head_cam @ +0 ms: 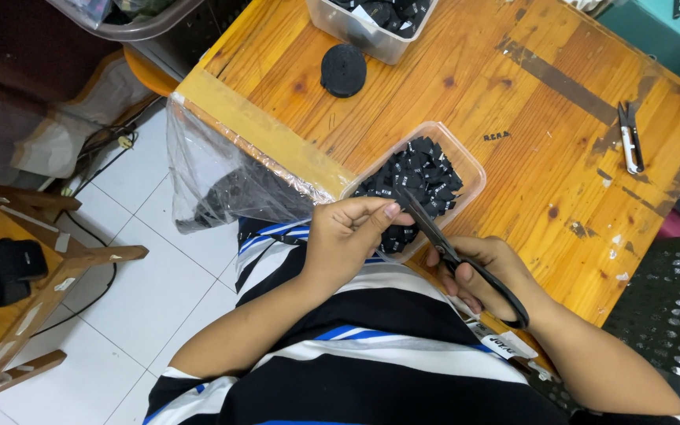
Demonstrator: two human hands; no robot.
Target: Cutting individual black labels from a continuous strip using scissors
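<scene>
My right hand (485,271) grips black-handled scissors (434,232), blades pointing up-left over a clear plastic tub (472,167) filled with small black fabric labels (423,177). My left hand (348,236) is closed, fingers pinching something small and dark right at the scissor blades; what it pinches is mostly hidden. Both hands hover at the near edge of the wooden table (450,102), above my striped shirt.
A roll of black ribbon (343,69) lies on the table near a second clear tub (371,24) of black pieces. Small thread snips (630,138) rest at the right. A clear plastic bag (222,185) hangs off the table's left edge. A wooden stool (17,267) stands left.
</scene>
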